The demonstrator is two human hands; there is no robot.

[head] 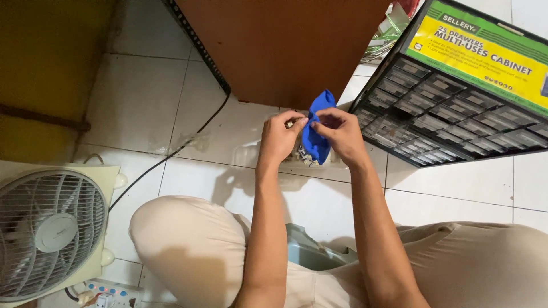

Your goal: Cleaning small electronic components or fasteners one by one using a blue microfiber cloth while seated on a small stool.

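My left hand [281, 137] and my right hand [339, 133] meet above the white tiled floor, both pinching a small blue cloth [317, 132] that hangs between them. The cloth rises above my fingers and droops below them. A small pale object sits at my left fingertips, too small to identify. Under the cloth, on the floor, lies a little cluster of metallic parts [303, 157], mostly hidden.
A black multi-drawer parts cabinet [456, 120] lies at the right. A brown wooden panel [279, 45] stands ahead. A black cable [171, 154] crosses the tiles. A white box fan [48, 228] and a power strip [108, 294] sit at lower left. My knees frame a grey container [308, 251].
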